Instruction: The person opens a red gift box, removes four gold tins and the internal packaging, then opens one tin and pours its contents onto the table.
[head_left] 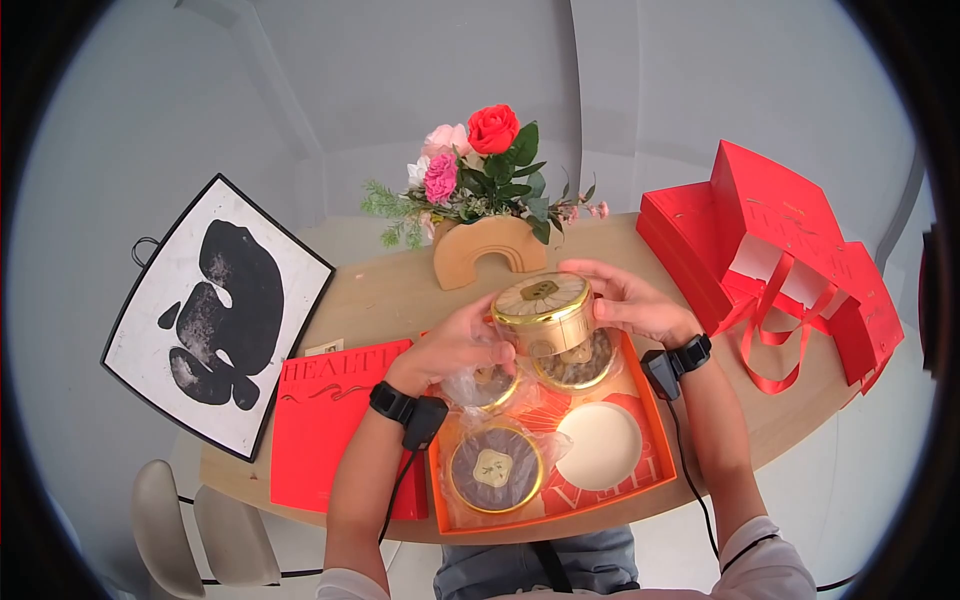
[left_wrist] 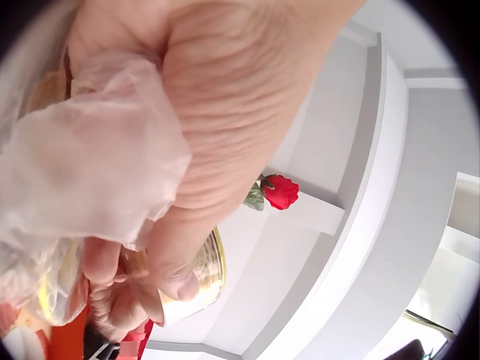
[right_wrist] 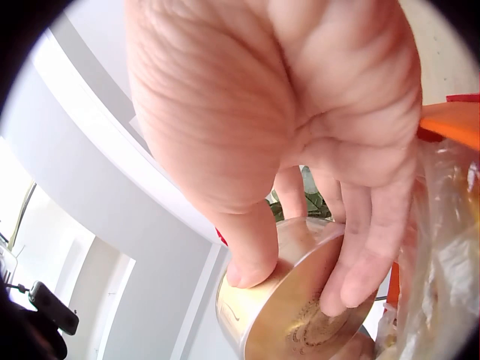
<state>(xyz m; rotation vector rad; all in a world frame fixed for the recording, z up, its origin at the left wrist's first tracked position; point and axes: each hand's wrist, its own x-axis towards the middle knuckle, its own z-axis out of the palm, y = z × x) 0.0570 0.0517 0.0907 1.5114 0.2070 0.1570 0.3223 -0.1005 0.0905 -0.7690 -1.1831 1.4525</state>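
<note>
Where plastic [head_left: 462,390] crinkles below, left fingers [head_left: 495,353] and right fingers [head_left: 612,311] grip a glossy cylinder [head_left: 545,316].

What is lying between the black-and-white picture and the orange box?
Between the picture and the orange box lies a flat red item with lettering, partly hidden by the left forearm. The head view shows this.

Three views: one high and wide, two close at the palms.
The head view looks forward and down over the table [head_left: 385,300], taking in the left hand [head_left: 460,345] and right hand [head_left: 640,305]; each wrist view looks from very near, past its own palm and fingers, towards a tilted room. All three share the gold canister [head_left: 545,325]; head and left wrist also share the red rose [head_left: 493,129].
</note>
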